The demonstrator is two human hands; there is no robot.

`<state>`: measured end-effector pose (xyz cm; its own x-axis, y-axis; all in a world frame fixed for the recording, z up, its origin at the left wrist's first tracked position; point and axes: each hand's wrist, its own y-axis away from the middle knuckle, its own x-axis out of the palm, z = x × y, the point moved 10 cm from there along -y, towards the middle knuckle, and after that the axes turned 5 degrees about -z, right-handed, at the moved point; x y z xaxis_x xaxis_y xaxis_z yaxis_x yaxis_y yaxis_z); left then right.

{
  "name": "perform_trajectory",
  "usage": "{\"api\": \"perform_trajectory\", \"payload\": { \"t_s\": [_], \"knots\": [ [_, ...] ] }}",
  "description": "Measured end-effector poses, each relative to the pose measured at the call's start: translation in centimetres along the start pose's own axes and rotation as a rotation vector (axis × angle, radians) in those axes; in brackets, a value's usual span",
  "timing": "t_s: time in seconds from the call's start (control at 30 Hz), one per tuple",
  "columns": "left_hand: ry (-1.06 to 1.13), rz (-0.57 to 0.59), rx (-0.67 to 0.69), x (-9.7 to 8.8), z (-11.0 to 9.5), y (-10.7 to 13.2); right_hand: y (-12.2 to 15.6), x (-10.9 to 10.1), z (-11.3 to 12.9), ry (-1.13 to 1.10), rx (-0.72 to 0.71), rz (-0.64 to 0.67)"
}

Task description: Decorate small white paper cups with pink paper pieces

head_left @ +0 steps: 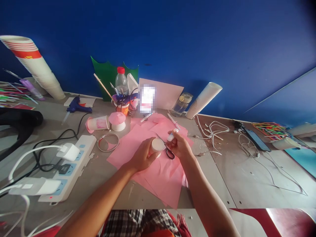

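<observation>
My left hand (142, 157) is closed round a short white paper cup (158, 144), whose round pale end faces up. Between the thumb and fingers of my right hand (181, 144) is a small white tube (172, 135); its exact kind is not clear. Dark-handled scissors (170, 153) lie between the two hands, partly covered. Beneath all of this spread pink paper sheets (165, 191), overlapping and somewhat creased. Left of my hands, a white cup with a pink paper top (118, 121) stands beside a pink-and-white cup (97, 123) lying on its side.
A roll of tape (108, 142) and a power strip (86, 144) with chargers lie at left, near a blue glue gun (77, 105). Behind stand a lit phone (147, 98), a bottle (121, 80), a glass jar (182, 104) and a leaning cup stack (204, 100). White cables (214, 128) trail at right.
</observation>
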<state>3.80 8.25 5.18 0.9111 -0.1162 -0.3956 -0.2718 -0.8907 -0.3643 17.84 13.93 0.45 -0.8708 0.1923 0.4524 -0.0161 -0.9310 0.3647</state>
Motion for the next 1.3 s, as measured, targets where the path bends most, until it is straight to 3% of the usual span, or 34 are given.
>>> {"api": "perform_trajectory", "payload": {
  "t_s": [0.23,0.53,0.9,1.3],
  "knots": [
    [0.000,0.010,-0.011,-0.1,-0.2,0.0,0.6,0.6,0.8,0.017,-0.105,-0.014],
    [-0.006,0.009,-0.022,-0.1,-0.1,0.0,0.5,0.2,0.0,0.055,-0.103,-0.074],
    [0.023,0.008,-0.022,-0.1,-0.2,-0.1,1.2,1.5,0.9,0.136,-0.202,-0.027],
    [0.011,0.022,-0.031,-0.1,-0.2,-0.1,1.1,1.3,1.2,0.273,-0.273,-0.011]
  ]
}}
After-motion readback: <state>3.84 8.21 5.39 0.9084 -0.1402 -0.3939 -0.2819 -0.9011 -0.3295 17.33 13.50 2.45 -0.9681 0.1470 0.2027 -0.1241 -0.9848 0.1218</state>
